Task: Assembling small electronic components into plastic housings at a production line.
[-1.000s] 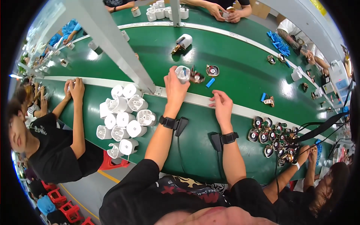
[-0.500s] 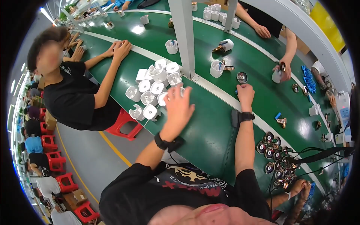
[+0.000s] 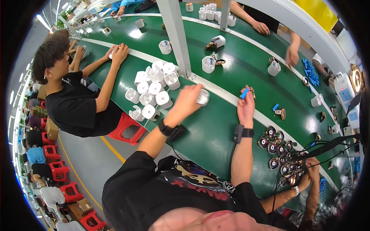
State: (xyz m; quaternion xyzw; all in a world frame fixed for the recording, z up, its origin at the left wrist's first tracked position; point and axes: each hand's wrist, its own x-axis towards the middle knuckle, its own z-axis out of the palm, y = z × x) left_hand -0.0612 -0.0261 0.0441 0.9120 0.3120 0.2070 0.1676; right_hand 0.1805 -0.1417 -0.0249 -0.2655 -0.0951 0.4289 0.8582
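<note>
Raised over the green bench, my left hand [image 3: 186, 103] is closed on a white plastic housing [image 3: 203, 98], a short hollow shell. My right hand [image 3: 245, 111] is turned palm up at the rail beside the belt. Its fingers hold a speaker assembly: a blue cylinder [image 3: 244, 93] shows at the fingertips, with a copper-coloured part [image 3: 252, 92] beside it. A gap separates the two held pieces. Left of my left hand, a pile of white housings [image 3: 155, 88] lies on the bench, some upright and some on their sides.
Round black-and-copper speaker assemblies [image 3: 279, 152] cluster on the right, with cables above. Housings with parts [image 3: 208, 64] stand on the green belt [image 3: 239, 57]. A grey post [image 3: 175, 38] rises ahead. A co-worker [image 3: 77, 92] sits left; another person's hand [image 3: 292, 56] is across the belt.
My left hand has left the pile and moved right with a white housing. My right hand has turned palm up and lifted the speaker assembly off the belt. Across the belt, a person's hand released a housing.
</note>
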